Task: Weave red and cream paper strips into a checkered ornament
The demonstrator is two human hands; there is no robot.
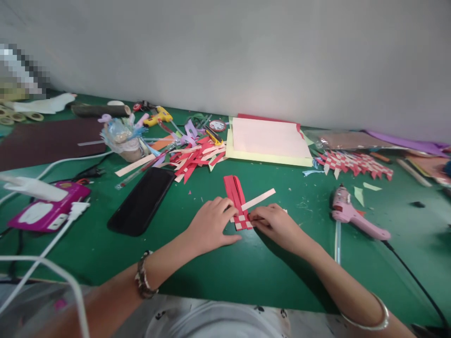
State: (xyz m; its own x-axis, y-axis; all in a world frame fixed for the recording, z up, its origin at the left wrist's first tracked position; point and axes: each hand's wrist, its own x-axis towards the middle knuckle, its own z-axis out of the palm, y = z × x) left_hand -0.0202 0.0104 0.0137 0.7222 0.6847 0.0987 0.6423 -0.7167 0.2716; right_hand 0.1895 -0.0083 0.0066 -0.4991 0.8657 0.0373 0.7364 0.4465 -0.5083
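Note:
A small weave of red and pale pink paper strips (pixel 238 202) lies on the green table (pixel 268 267) between my hands. My left hand (pixel 210 224) rests on its left side, fingers curled and pressing the red strips down. My right hand (pixel 278 224) pinches the weave's lower right corner at a pale strip. One pale pink strip (pixel 259 199) sticks out to the upper right.
A black phone (pixel 142 201) lies left of my hands, a pink glue gun (pixel 352 216) to the right. A heap of cut red and pink strips (pixel 195 157), paper sheets (pixel 268 138), a finished red-white weave (pixel 354 164) and a yellow glue gun (pixel 158 117) lie farther back.

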